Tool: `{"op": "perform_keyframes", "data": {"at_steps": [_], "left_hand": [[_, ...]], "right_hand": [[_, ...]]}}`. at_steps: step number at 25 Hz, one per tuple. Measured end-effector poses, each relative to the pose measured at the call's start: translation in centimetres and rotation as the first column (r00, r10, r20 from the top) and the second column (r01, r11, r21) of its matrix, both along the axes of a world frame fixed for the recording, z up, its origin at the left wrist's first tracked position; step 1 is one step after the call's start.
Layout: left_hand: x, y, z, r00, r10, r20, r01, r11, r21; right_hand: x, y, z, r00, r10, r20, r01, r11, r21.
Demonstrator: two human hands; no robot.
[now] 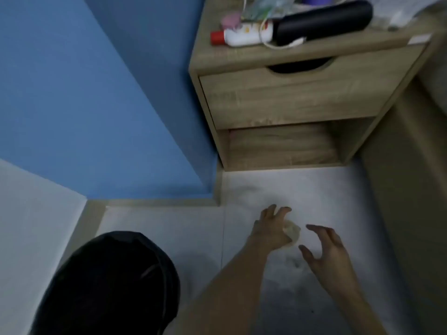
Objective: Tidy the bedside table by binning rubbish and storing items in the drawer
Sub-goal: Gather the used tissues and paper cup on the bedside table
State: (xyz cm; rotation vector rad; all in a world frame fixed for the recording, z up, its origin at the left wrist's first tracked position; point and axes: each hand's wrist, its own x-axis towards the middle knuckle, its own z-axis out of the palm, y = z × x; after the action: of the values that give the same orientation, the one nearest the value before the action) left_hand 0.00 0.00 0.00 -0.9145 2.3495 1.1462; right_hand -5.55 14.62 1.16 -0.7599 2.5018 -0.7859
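Head view: left hand [271, 228] loosely cradles crumpled wad [292, 232], right hand [326, 250] spread, empty; wad may miss black bin [108, 284] if released early

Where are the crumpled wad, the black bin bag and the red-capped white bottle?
crumpled wad [292, 232]: head view, on its exposed pale side by the left hand.
black bin bag [108, 284]: head view, middle of its dark plastic.
red-capped white bottle [246, 35]: head view, on its white body.
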Motion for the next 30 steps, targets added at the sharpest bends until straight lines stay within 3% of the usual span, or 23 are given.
{"op": "perform_keyframes", "data": {"at_steps": [4,6,8,11,15,19,22,27,30], "left_hand": [[-0.4,-0.3,-3.2,0.988,-0.123,0.091,0.131,0.987,-0.089],[-0.2,0.2,-5.5,0.98,-0.157,0.12,0.171,0.978,-0.116],[0.2,0.6,-7.5,0.978,-0.169,0.122,0.189,0.965,-0.182],[0.8,0.7,-10.2,0.99,-0.126,0.06,0.138,0.946,-0.293],[0.9,0.3,-10.8,0.999,-0.022,-0.035,0.007,0.931,-0.365],[-1.0,-0.8,-5.6,0.981,0.078,-0.18,-0.134,0.937,-0.324],[-4.0,-2.6,2.7,0.918,0.085,-0.388,-0.21,0.932,-0.294],[-7.2,-5.1,20.8,0.73,-0.049,-0.682,-0.353,0.828,-0.437],[-9.1,-7.6,28.4,0.637,-0.122,-0.761,-0.478,0.712,-0.514]], "right_hand": [[0.6,-0.8,-5.6,0.982,0.159,0.107,-0.18,0.957,0.228],[2.3,-0.4,-9.3,0.971,0.145,0.189,-0.201,0.924,0.326],[4.0,0.4,-13.0,0.973,0.157,0.168,-0.212,0.897,0.388],[5.7,0.6,-17.5,0.969,0.23,0.088,-0.247,0.899,0.363],[2.8,-0.5,-16.0,0.994,0.112,-0.013,-0.107,0.972,0.21],[-3.4,-2.0,-9.4,0.984,0.047,-0.171,-0.042,0.999,0.034],[-9.0,-4.1,-1.0,0.949,-0.125,-0.288,0.068,0.977,-0.201],[-14.5,-8.1,19.7,0.899,-0.199,-0.39,-0.07,0.814,-0.577],[-16.9,-11.4,26.8,0.863,-0.165,-0.478,-0.188,0.774,-0.605]]}}
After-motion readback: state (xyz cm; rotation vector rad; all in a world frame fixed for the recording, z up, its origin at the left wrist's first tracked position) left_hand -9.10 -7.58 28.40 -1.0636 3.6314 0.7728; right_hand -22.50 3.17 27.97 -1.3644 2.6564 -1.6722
